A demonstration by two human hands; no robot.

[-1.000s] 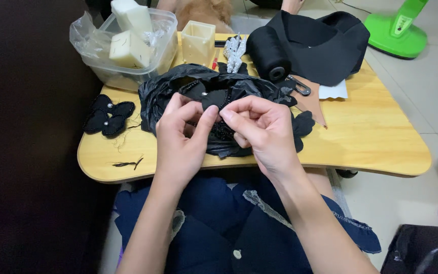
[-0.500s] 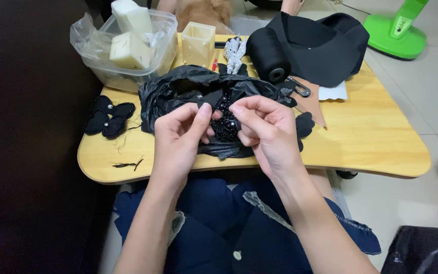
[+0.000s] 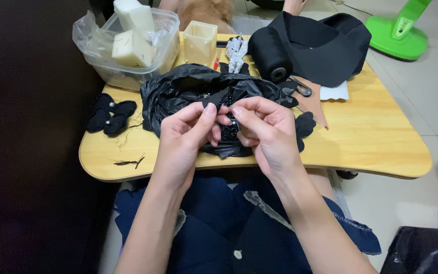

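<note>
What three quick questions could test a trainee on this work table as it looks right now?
1. True or false: both hands pinch one small black beaded piece over the black plastic bag.
2. Which thing lies at the table's left edge, apart from the bag? A) black fabric bows B) a green fan base C) a spool of black thread
3. Fill in: the clear plastic tub at the back left holds pale ______.

Key:
1. True: the left hand and the right hand meet on it, fingers closed.
2. A.
3. Blocks.
</note>
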